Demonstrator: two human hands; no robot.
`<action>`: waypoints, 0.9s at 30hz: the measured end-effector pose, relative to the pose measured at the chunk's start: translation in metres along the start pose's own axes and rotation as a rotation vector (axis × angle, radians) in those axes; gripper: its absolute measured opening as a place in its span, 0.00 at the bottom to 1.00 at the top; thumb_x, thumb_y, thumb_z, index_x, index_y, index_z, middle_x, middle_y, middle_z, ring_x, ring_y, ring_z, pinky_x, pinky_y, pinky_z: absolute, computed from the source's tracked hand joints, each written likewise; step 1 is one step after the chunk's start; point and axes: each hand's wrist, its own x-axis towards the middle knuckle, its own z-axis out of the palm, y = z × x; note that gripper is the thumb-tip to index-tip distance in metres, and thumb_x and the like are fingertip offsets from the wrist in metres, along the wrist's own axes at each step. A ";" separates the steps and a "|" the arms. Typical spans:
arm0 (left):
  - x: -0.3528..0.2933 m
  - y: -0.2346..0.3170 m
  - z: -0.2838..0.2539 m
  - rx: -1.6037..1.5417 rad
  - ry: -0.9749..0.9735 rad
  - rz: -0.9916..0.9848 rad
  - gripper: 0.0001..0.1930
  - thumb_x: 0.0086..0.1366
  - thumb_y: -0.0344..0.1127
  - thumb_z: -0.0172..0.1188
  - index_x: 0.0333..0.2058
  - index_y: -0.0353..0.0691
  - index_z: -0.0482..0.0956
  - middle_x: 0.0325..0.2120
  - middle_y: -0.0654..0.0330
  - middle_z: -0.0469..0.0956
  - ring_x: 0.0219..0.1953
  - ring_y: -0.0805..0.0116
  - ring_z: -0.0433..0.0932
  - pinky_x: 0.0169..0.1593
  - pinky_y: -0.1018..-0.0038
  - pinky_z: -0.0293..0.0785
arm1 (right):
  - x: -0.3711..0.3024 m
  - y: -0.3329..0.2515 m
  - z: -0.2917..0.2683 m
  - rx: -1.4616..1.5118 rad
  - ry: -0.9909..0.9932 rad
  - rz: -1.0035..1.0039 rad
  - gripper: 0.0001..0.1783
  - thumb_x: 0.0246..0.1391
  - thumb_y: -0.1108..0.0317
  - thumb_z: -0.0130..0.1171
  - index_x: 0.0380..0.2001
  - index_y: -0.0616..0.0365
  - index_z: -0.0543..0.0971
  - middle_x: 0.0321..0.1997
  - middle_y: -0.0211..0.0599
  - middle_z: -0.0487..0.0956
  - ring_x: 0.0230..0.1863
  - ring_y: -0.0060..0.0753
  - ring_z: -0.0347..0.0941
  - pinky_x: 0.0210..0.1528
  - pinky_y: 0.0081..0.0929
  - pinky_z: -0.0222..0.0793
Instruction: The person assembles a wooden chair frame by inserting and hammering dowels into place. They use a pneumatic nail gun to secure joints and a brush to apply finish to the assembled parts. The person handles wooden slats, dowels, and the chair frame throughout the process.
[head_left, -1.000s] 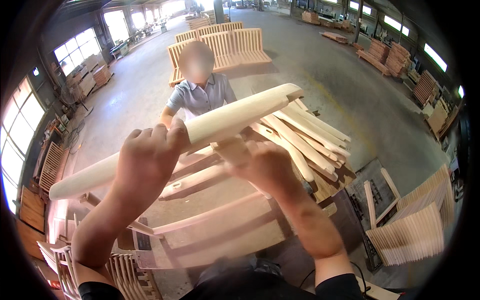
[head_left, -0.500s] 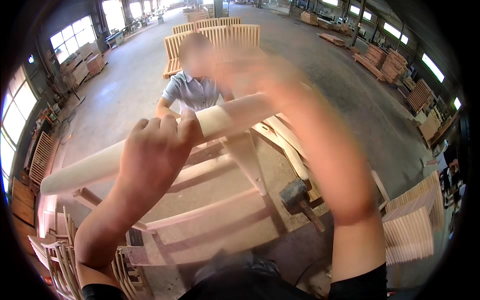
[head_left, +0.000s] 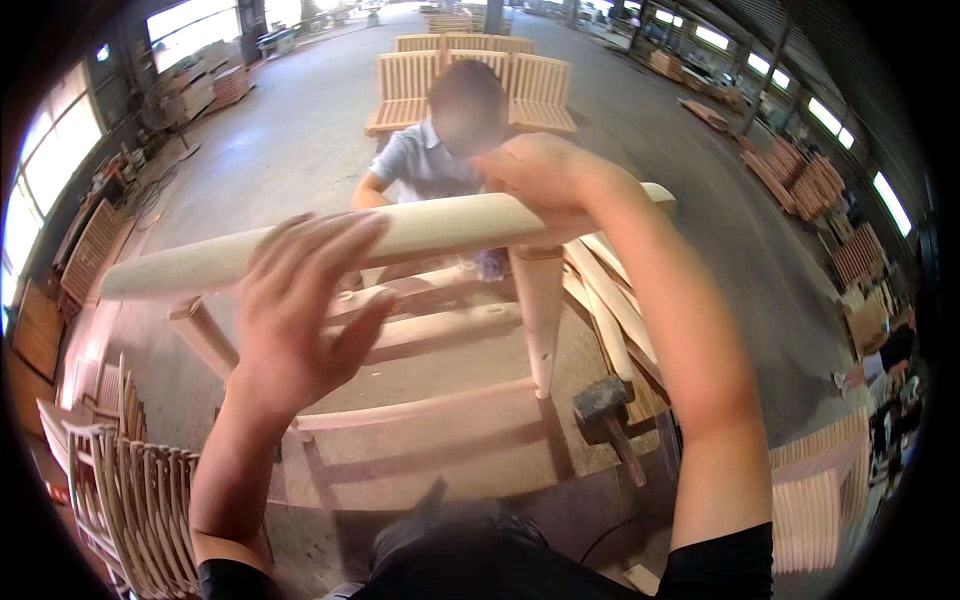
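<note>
A long, pale, rounded wooden rail [head_left: 440,228] crosses in front of me above a wooden frame. My left hand [head_left: 305,300] rests against the rail's near side, fingers stretched upward and thumb apart. Farther right, my right hand [head_left: 555,185] is bent over the rail with curled fingers; blur and the hand itself hide part of its grip. Below the rail stands a tapered right leg [head_left: 540,315], its top close under the rail. A left leg [head_left: 205,335] slants beneath the other end. A lower stretcher [head_left: 430,405] runs between the legs.
A person [head_left: 425,165] in a light shirt is across the frame. A black-headed mallet [head_left: 602,408] and several loose wooden pieces [head_left: 605,315] lie to the right. Slatted benches [head_left: 540,85] stand behind the person; stacked chair parts [head_left: 135,480] are at lower left.
My left hand has loosened from a closed grip, its fingers now extended. My right hand has come down onto the rail from a blurred position above it. The view has shifted left.
</note>
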 end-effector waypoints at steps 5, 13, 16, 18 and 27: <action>-0.132 -0.091 -0.060 -0.136 0.919 -0.682 0.12 0.71 0.35 0.63 0.47 0.34 0.77 0.40 0.55 0.78 0.44 0.65 0.76 0.51 0.66 0.75 | -0.001 -0.031 -0.007 0.296 0.170 0.100 0.39 0.66 0.32 0.49 0.40 0.63 0.85 0.39 0.48 0.85 0.44 0.46 0.82 0.49 0.39 0.75; -0.147 -0.196 -0.032 -1.072 0.631 -0.739 0.32 0.72 0.59 0.58 0.57 0.33 0.74 0.49 0.49 0.79 0.52 0.57 0.79 0.58 0.61 0.76 | 0.018 -0.097 0.005 0.055 0.137 -0.205 0.33 0.47 0.42 0.74 0.43 0.61 0.83 0.36 0.47 0.83 0.39 0.54 0.80 0.45 0.42 0.75; -0.120 -0.213 -0.034 -1.479 0.366 -0.466 0.37 0.66 0.65 0.62 0.55 0.33 0.75 0.52 0.46 0.79 0.53 0.52 0.79 0.55 0.56 0.79 | 0.022 -0.111 0.006 -0.007 0.133 -0.065 0.27 0.47 0.48 0.74 0.41 0.60 0.83 0.36 0.48 0.83 0.40 0.54 0.81 0.45 0.43 0.75; -0.119 -0.217 -0.026 -1.627 0.338 -0.374 0.39 0.63 0.66 0.65 0.55 0.34 0.75 0.53 0.44 0.78 0.54 0.49 0.79 0.54 0.53 0.80 | 0.025 -0.114 0.007 -0.016 0.098 -0.026 0.25 0.47 0.54 0.72 0.43 0.60 0.82 0.37 0.48 0.83 0.41 0.54 0.80 0.46 0.43 0.75; -0.121 -0.208 -0.013 -1.613 0.532 -0.485 0.37 0.63 0.63 0.66 0.55 0.34 0.75 0.53 0.41 0.79 0.54 0.45 0.80 0.56 0.49 0.79 | 0.032 -0.122 0.006 -0.034 0.062 0.015 0.19 0.49 0.62 0.69 0.42 0.61 0.81 0.37 0.50 0.82 0.41 0.56 0.78 0.46 0.44 0.73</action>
